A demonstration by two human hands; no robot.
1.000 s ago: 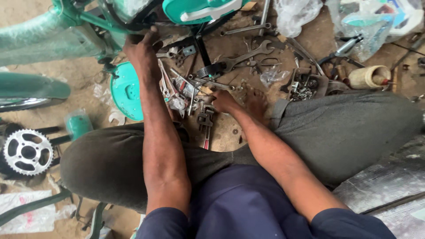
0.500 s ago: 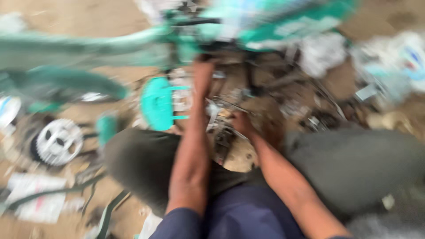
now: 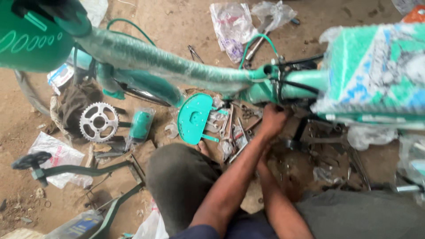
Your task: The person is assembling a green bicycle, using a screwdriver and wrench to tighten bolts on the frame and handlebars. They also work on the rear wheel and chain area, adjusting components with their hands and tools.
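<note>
A teal bicycle frame wrapped in clear plastic runs across the view above my lap. Its plastic-wrapped saddle is at the right. My left hand reaches up to the junction under the saddle, with its fingers curled on the frame there. My right forearm runs up beneath the left arm, and that hand is hidden behind the left wrist. Several wrenches and small metal parts lie on the ground just left of my hands.
A teal round guard disc stands beside my left knee. A toothed chainring lies further left, near a black pedal on a dark green bar. Plastic bags lie on the dirt floor beyond the frame. A green mudguard fills the top left.
My head has swung, so the frame now sits lower and the saddle shows at the right. My left hand has moved onto the frame junction. My right hand has slipped under the left arm.
</note>
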